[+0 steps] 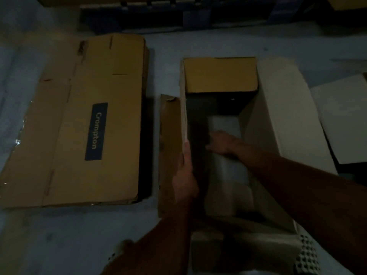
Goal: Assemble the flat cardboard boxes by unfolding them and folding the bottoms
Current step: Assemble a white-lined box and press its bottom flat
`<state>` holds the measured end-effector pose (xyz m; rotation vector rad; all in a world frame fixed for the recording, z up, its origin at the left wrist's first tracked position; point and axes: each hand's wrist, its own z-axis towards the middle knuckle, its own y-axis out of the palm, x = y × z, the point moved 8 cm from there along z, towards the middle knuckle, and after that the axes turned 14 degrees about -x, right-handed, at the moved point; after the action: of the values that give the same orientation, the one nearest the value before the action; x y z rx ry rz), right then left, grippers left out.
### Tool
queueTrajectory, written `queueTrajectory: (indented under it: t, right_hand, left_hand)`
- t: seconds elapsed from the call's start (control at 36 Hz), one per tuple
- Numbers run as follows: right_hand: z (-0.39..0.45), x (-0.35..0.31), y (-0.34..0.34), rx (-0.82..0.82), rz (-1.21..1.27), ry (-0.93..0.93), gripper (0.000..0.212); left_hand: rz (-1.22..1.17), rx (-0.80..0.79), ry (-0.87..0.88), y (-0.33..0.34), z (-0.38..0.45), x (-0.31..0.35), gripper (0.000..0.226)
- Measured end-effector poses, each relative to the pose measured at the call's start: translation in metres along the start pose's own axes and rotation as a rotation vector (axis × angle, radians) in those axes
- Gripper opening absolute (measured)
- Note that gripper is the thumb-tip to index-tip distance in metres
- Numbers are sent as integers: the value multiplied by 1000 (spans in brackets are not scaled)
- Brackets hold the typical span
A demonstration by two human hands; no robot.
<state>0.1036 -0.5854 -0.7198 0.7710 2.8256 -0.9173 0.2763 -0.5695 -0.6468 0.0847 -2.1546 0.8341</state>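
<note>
Gripping the left wall of the opened brown cardboard box point(220, 76), the left hand point(184, 175) clamps it. The right hand point(220, 143) reaches inside; its grip cannot be told

Left hand point(185, 173) gripping a box wall's edge, right hand point(221, 142) reaching down inside, fingers hidden

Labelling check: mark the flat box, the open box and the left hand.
flat box point(79, 124), head view, on its top face beside the blue label.
open box point(220, 75), head view, on the brown far flap.
left hand point(184, 179), head view, on the back of the hand.
</note>
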Motion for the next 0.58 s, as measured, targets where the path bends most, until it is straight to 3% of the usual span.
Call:
queueTrajectory:
  t: [0.08, 0.22, 0.36, 0.39, 0.47, 0.53, 0.58]
  right_hand:
    - [7, 0, -44, 199, 159, 72, 77]
    - [10, -11, -93, 330, 151, 118, 90]
    - [-7, -15, -132, 627, -56, 223, 84]
    - [-13, -15, -143, 697, -73, 242, 87]
    - [-20, -14, -179, 872, -64, 233, 98]
    - [-18, -12, -203, 877, -51, 221, 103]
    - [-11, -10, -220, 772, -32, 204, 103]
  left_hand:
    - [-182, -23, 76, 1, 0, 4, 109]
    - [-224, 25, 98, 0, -3, 4, 95]
    - [-204, 30, 54, 4, 2, -5, 90]
    - [-148, 26, 47, 6, 4, -7, 83]
    - [-84, 3, 21, 9, 11, -10, 91]
    - [-88, -13, 21, 10, 13, -7, 93]
    - [-87, -27, 0, 12, 10, -10, 96]
